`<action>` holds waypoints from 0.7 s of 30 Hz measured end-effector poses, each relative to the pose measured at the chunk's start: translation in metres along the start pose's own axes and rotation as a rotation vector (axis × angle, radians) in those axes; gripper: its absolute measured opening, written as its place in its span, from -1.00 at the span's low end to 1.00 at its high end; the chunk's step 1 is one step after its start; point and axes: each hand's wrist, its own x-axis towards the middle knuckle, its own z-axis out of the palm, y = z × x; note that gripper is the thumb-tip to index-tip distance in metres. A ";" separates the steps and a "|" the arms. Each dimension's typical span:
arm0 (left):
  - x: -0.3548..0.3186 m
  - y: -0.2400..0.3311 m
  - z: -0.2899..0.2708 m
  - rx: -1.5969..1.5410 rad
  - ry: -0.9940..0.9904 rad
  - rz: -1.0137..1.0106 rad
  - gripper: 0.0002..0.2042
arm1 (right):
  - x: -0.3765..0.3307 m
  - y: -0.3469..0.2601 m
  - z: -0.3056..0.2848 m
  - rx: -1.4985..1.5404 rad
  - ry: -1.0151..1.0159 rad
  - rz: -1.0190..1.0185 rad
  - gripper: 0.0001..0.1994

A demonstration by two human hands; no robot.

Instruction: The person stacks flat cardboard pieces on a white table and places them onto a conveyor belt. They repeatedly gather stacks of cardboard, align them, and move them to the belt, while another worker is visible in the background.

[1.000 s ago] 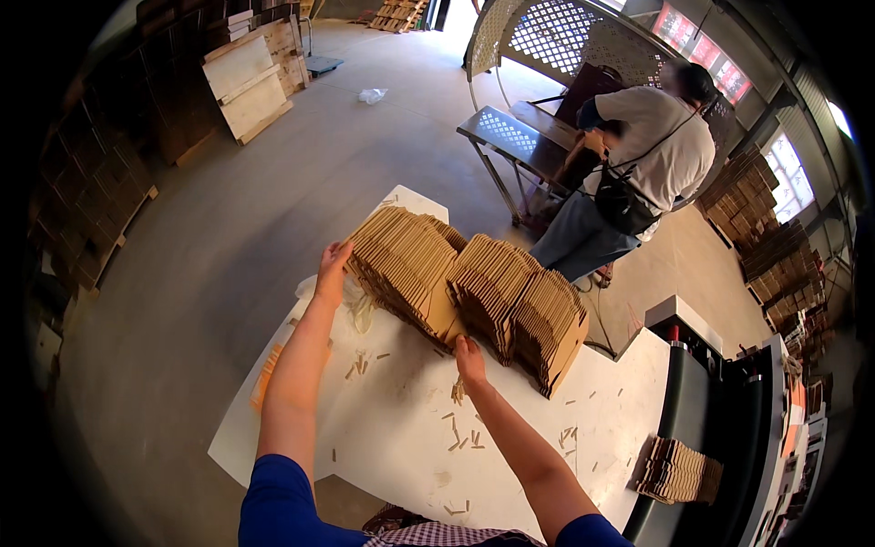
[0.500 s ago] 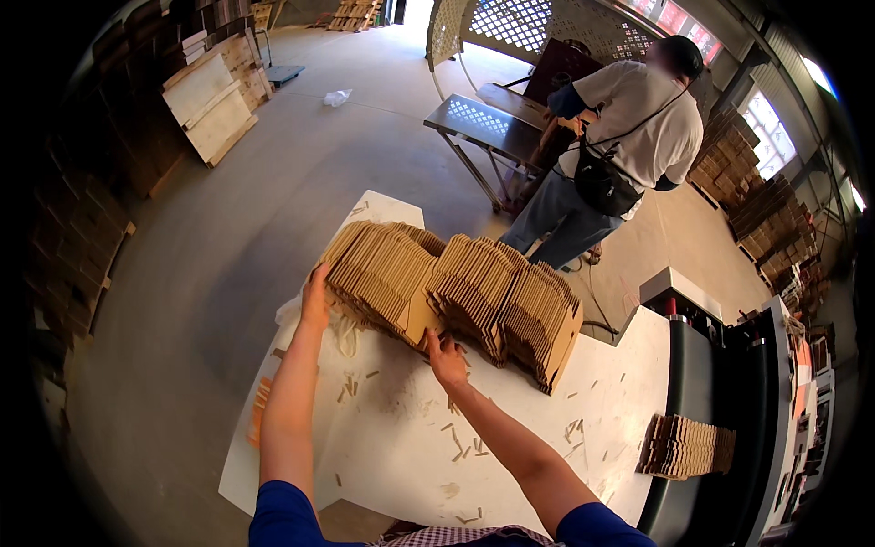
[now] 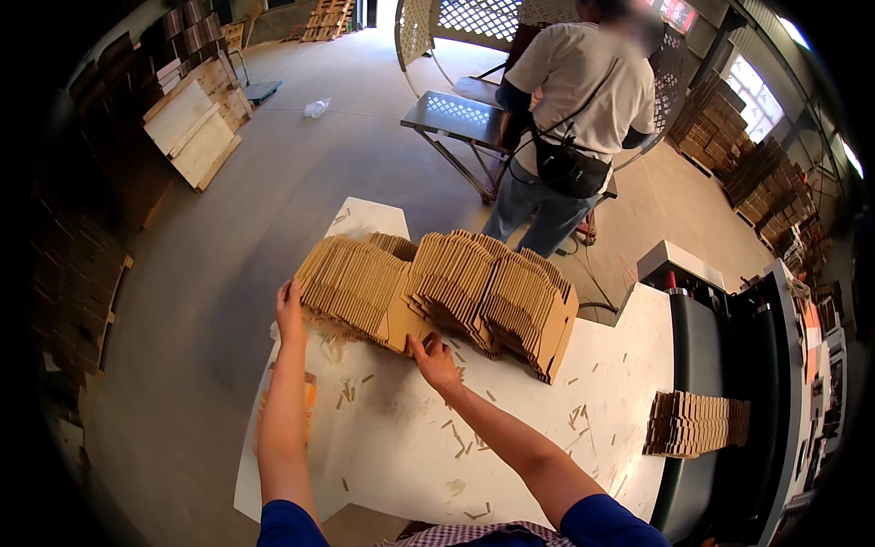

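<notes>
A long row of die-cut brown cardboard pieces (image 3: 360, 284) stands on edge on a white table (image 3: 510, 424), leaning in two main bunches. My left hand (image 3: 291, 314) is at the left end of the left bunch, fingers up against its outer sheet. My right hand (image 3: 436, 361) has its thumb and fingers at the lower front edge of that bunch's right-hand sheet, just before the second bunch (image 3: 524, 292). Between them the two hands hold the left bunch. Part of the left hand's grip is hidden behind the cardboard.
Cardboard scraps (image 3: 458, 438) litter the table. At right, another cardboard stack (image 3: 697, 424) lies across a machine's dark belt (image 3: 702, 351). A person in a white shirt (image 3: 583, 91) stands beyond the table near a metal side table (image 3: 453, 118). Stacked cardboard (image 3: 711, 123) lines the right side.
My view has shifted somewhat. Both hands stay on the left bunch, which now appears farther left in the picture. The person beyond the table has straightened and shifted left in view.
</notes>
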 end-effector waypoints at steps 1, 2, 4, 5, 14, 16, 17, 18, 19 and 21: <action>-0.010 0.006 0.011 0.120 0.087 0.060 -0.47 | -0.002 0.007 -0.008 0.016 0.017 0.003 0.00; -0.027 0.020 0.024 0.234 0.156 0.122 -0.49 | -0.006 0.018 -0.019 0.035 0.049 0.018 -0.02; -0.071 0.042 0.047 0.239 0.140 0.360 -0.59 | -0.018 0.048 -0.031 0.064 0.098 -0.003 -0.07; -0.118 0.071 0.062 0.261 0.119 0.417 -0.61 | -0.031 0.060 -0.035 0.067 0.090 -0.013 -0.08; -0.402 0.026 0.122 0.179 -1.007 0.000 -0.63 | -0.242 0.220 -0.125 0.524 -0.302 0.245 -0.39; -0.460 0.014 0.143 0.199 -1.162 -0.150 -0.63 | -0.297 0.271 -0.154 0.360 -0.334 0.304 -0.41; -0.485 0.011 0.156 0.191 -1.220 -0.216 -0.62 | -0.323 0.296 -0.164 0.230 -0.343 0.319 -0.42; -0.511 0.007 0.173 0.208 -1.266 -0.269 -0.62 | -0.353 0.329 -0.163 0.176 -0.323 0.322 -0.42; -0.536 0.002 0.191 0.229 -1.304 -0.323 -0.62 | -0.376 0.357 -0.165 0.120 -0.310 0.323 -0.41; -0.577 -0.012 0.224 0.276 -1.333 -0.429 -0.63 | -0.415 0.385 -0.187 0.210 -0.291 0.373 -0.37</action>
